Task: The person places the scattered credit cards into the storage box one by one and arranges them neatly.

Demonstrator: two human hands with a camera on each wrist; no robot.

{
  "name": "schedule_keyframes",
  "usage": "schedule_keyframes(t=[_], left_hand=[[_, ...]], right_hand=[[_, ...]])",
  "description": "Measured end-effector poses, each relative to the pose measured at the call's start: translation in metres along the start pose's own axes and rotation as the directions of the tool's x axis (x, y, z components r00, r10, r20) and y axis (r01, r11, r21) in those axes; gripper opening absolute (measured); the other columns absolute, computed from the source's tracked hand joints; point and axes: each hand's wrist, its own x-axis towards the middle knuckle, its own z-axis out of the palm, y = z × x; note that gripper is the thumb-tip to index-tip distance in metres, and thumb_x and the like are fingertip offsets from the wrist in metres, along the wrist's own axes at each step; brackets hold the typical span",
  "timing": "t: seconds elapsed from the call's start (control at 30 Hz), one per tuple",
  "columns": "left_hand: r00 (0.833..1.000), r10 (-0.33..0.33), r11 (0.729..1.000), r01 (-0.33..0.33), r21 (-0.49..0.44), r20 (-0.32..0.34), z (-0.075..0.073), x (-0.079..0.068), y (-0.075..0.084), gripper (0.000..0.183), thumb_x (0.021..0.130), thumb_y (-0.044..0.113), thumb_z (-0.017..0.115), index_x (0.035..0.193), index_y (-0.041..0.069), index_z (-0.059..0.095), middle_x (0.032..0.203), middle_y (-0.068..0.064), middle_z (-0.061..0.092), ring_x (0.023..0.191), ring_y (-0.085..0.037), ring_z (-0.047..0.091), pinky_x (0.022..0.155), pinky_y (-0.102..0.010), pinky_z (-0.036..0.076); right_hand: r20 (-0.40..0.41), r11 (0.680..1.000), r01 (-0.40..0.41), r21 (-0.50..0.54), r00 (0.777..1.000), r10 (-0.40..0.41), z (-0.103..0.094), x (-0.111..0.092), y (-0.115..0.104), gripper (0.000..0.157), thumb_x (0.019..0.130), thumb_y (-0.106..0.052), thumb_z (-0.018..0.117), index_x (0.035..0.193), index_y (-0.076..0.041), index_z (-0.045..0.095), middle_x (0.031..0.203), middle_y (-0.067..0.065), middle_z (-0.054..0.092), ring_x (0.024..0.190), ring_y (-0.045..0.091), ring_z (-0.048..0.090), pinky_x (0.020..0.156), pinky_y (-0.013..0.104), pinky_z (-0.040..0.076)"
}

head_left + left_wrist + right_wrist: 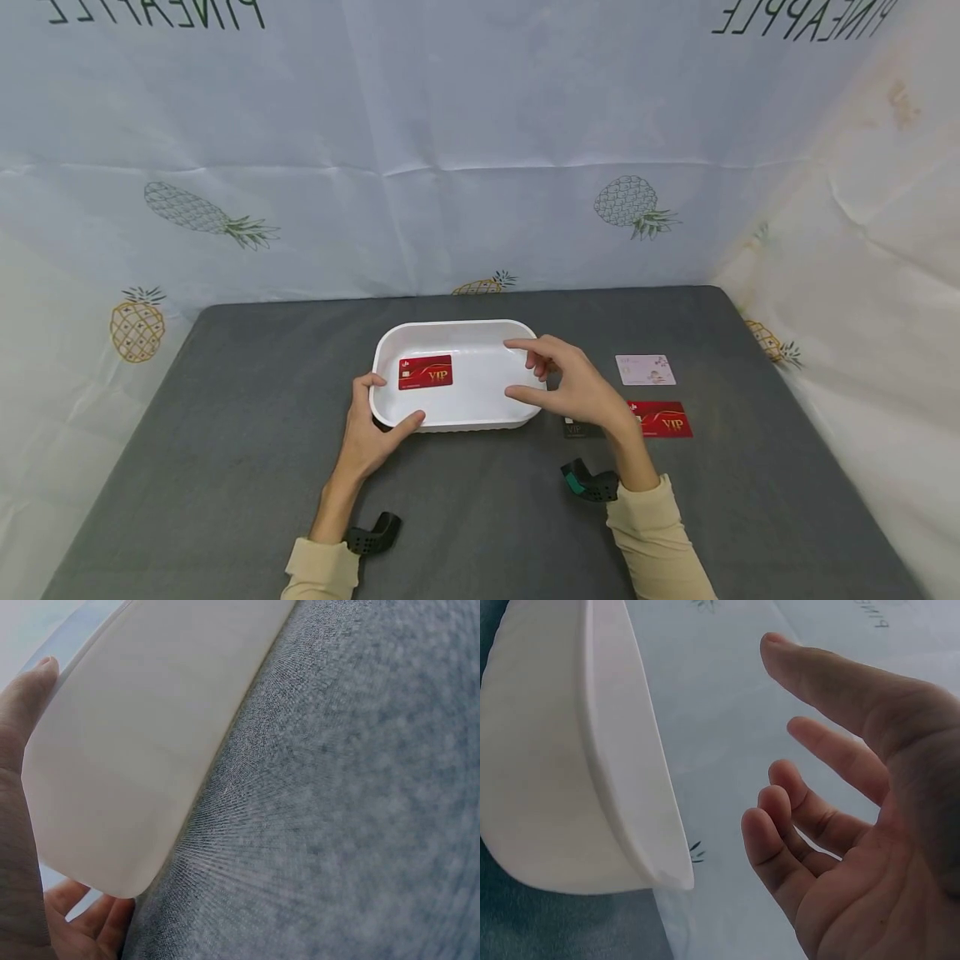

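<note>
A white tray (480, 408) with rounded corners sits on the grey table, and a red VIP card (425, 372) lies inside its left half. My left hand (365, 437) holds the tray's left end, thumb over the front rim and fingers round the far side. In the left wrist view, the thumb (34, 690) touches the rim while other fingers show beyond the tray's end. Over the tray's right end hovers my right hand (573, 387), thumb and forefinger spread apart. The right wrist view shows nothing between its fingers (776, 847), apart from the tray wall (547, 750).
Right of the tray lie a pale pink card (645, 370), a second red VIP card (666, 419) and a dark card (582, 429), the last two partly hidden by my right arm. A pineapple-printed cloth (420, 225) hangs behind the grey table (247, 442).
</note>
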Motion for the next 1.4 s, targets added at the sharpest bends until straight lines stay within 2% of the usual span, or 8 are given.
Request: schedule_keyframes(t=[0.23, 0.53, 0.83, 1.0, 1.17, 1.4], left_hand=[[1.000, -0.002, 1.000, 0.002, 0.006, -0.001, 0.000, 0.000, 0.001, 0.073, 0.076, 0.019, 0.083, 0.129, 0.006, 0.036, 0.143, -0.019, 0.049, 0.121, -0.031, 0.056, 0.096, -0.040, 0.048], [1.000, -0.006, 1.000, 0.006, 0.005, -0.001, 0.000, 0.000, 0.001, 0.073, 0.076, 0.019, 0.083, 0.129, 0.006, 0.036, 0.145, -0.019, 0.049, 0.123, -0.032, 0.055, 0.097, -0.042, 0.048], [1.000, 0.001, 1.000, -0.001, 0.013, -0.006, 0.001, -0.001, -0.002, 0.072, 0.076, 0.019, 0.083, 0.129, 0.006, 0.036, 0.140, -0.019, 0.051, 0.121, -0.031, 0.055, 0.096, -0.043, 0.048], [1.000, 0.003, 1.000, -0.003, 0.010, -0.004, 0.001, -0.001, 0.000, 0.072, 0.076, 0.018, 0.083, 0.129, 0.006, 0.036, 0.142, -0.019, 0.050, 0.121, -0.031, 0.056, 0.097, -0.042, 0.048], [1.000, 0.013, 1.000, -0.013, 0.014, -0.001, 0.002, -0.001, 0.000, 0.072, 0.076, 0.018, 0.083, 0.129, 0.005, 0.035, 0.141, -0.020, 0.050, 0.120, -0.033, 0.056, 0.096, -0.045, 0.048], [1.000, 0.002, 1.000, -0.002, 0.006, -0.004, 0.001, -0.002, 0.000, 0.073, 0.076, 0.017, 0.084, 0.130, 0.005, 0.036, 0.144, -0.020, 0.049, 0.122, -0.032, 0.056, 0.097, -0.039, 0.047]], right_hand=[[0.015, 0.999, 0.013, 0.029, 1.000, -0.013, -0.007, -0.011, 0.008, 0.057, 0.083, -0.015, 0.085, 0.135, -0.009, 0.063, 0.092, 0.001, 0.057, 0.081, 0.025, 0.057, 0.077, 0.029, 0.053], [0.067, 0.996, 0.059, 0.061, 0.996, -0.063, -0.018, -0.028, 0.025, 0.051, 0.084, -0.011, 0.083, 0.131, -0.008, 0.065, 0.088, 0.013, 0.056, 0.079, 0.027, 0.053, 0.073, 0.030, 0.049], [0.156, 0.996, -0.029, 0.082, 0.988, 0.016, -0.035, -0.049, 0.045, 0.051, 0.087, -0.013, 0.081, 0.134, -0.007, 0.063, 0.092, 0.014, 0.056, 0.081, 0.025, 0.053, 0.073, 0.031, 0.049], [0.159, 0.996, -0.040, 0.082, 0.987, 0.027, -0.046, -0.060, 0.053, 0.052, 0.088, -0.011, 0.080, 0.136, -0.007, 0.062, 0.095, 0.015, 0.057, 0.084, 0.025, 0.053, 0.074, 0.029, 0.049], [0.156, 0.993, -0.079, 0.086, 0.986, 0.065, -0.055, -0.069, 0.063, 0.051, 0.088, -0.009, 0.079, 0.136, -0.008, 0.062, 0.095, 0.017, 0.056, 0.081, 0.021, 0.052, 0.068, 0.026, 0.046], [0.196, 0.977, -0.149, 0.150, 0.974, 0.118, -0.062, -0.079, 0.074, 0.053, 0.088, -0.006, 0.078, 0.135, 0.007, 0.057, 0.093, 0.022, 0.052, 0.070, 0.014, 0.048, 0.062, 0.028, 0.045]])
